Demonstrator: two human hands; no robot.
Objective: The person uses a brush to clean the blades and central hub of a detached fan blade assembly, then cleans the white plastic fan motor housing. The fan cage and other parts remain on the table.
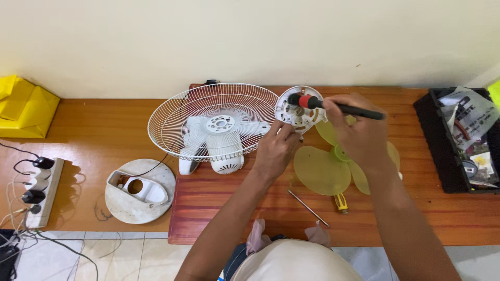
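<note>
Head view, looking down on a low reddish wooden table against a cream wall.

Left hand: fingers together, pinching the lower rim of a round white plastic fan motor plate with exposed brown and metal parts; plate held tilted up off the table, just right of the grille.

Right hand: clamped around a black-handled tool with a red collar, tip set against the upper part of the plate.

State of work, judged from the layout: fan well into disassembly. Off and set aside: translucent yellow-green three-blade fan blade, flat on the table beneath the right hand; white wire fan grille resting over the white motor housing; round white fan base to the left on the lower orange-brown surface, its opening upward. Plate under attention now; reassembly of all parts not begun.

Loose on the table: slim metal rod lying diagonally; small yellow-handled tool just beside the blade.

Right edge: black open toolbox with mixed tools and packets.

Left edge: white power strip with black plugs and cables; yellow bag at the wall.
</note>
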